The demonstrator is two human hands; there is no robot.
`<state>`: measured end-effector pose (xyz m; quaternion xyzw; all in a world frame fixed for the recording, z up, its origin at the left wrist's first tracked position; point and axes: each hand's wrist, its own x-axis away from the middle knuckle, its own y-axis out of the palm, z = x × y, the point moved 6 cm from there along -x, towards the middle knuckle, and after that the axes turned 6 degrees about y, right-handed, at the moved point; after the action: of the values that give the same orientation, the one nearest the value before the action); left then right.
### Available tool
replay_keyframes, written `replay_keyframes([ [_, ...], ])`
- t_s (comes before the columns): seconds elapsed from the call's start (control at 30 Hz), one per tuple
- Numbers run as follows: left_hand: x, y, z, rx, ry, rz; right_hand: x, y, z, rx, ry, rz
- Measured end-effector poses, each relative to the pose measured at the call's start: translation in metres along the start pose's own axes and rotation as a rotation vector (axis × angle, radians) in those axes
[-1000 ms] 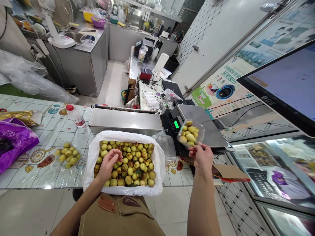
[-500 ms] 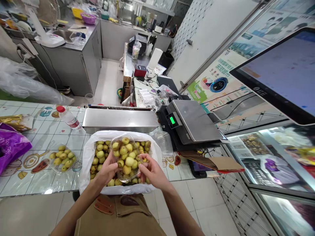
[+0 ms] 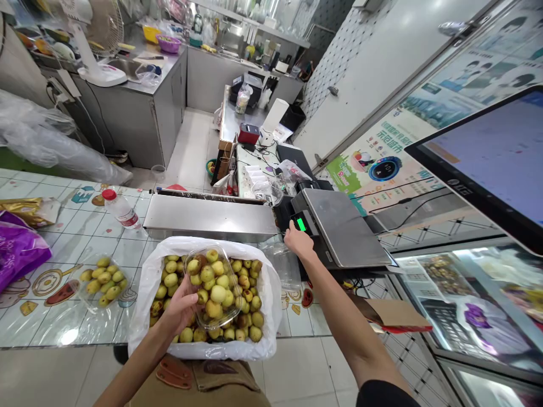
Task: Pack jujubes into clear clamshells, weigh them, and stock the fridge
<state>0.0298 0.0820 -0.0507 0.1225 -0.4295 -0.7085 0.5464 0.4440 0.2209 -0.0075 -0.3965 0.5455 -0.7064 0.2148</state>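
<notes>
My left hand [image 3: 183, 305] grips the left side of a clear plastic clamshell box [image 3: 207, 325] filled with green-brown jujubes [image 3: 218, 294]. That box is above a crate lined with a white plastic bag [image 3: 271, 325], which holds many more jujubes [image 3: 254, 305]. Out to the right, my right hand [image 3: 299, 240] is at the small green-lit display [image 3: 301, 224] of a weighing scale [image 3: 339, 226]. One finger points forward, the others look curled in, and nothing shows in the hand; whether the fingertip touches the scale I cannot tell.
Another box of jujubes [image 3: 104, 282] stands on the tiled-pattern counter [image 3: 97, 325] at left. Behind the crate lie a long metal box [image 3: 210, 215] and a red-capped bottle [image 3: 123, 209]. Clear plastic packaging [image 3: 284, 268] is beside the scale. A monitor [image 3: 487, 164] overhangs the right.
My right hand has let go of the jujube box and moved right and up to the scale's display. My left hand still holds the box above the crate. The view has shifted slightly.
</notes>
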Motion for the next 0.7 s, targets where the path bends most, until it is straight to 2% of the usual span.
replay_keyframes([
  [0.13,-0.001,-0.008,0.0,0.009,0.021,0.006,-0.006,0.007,0.0,0.035,0.009,-0.043],
  [0.23,-0.003,-0.013,0.0,-0.002,0.02,-0.018,-0.006,0.0,-0.001,0.029,0.014,-0.032],
  [0.3,-0.003,-0.014,0.0,-0.01,0.022,-0.024,0.002,-0.009,-0.004,0.01,0.012,0.003],
  [0.37,-0.003,-0.011,-0.001,-0.02,0.01,-0.032,0.023,-0.016,-0.01,-0.008,0.009,0.059],
  [0.43,-0.002,-0.005,-0.002,-0.022,-0.003,-0.044,0.061,-0.018,-0.023,-0.092,-0.048,0.161],
  [0.47,-0.003,-0.001,-0.002,-0.021,-0.005,-0.048,0.087,-0.018,-0.033,-0.181,-0.122,0.233],
  [0.53,-0.004,0.006,-0.001,-0.018,0.002,-0.057,0.149,-0.014,-0.063,-0.432,-0.423,0.35],
  [0.6,-0.005,0.011,0.0,-0.026,0.005,-0.066,0.213,-0.009,-0.091,-0.616,-0.759,0.403],
  [0.67,-0.006,0.013,0.001,-0.036,0.005,-0.066,0.261,-0.005,-0.112,-0.676,-0.957,0.436],
  [0.7,-0.007,0.013,0.002,-0.042,0.006,-0.061,0.275,-0.004,-0.121,-0.664,-1.001,0.449],
])
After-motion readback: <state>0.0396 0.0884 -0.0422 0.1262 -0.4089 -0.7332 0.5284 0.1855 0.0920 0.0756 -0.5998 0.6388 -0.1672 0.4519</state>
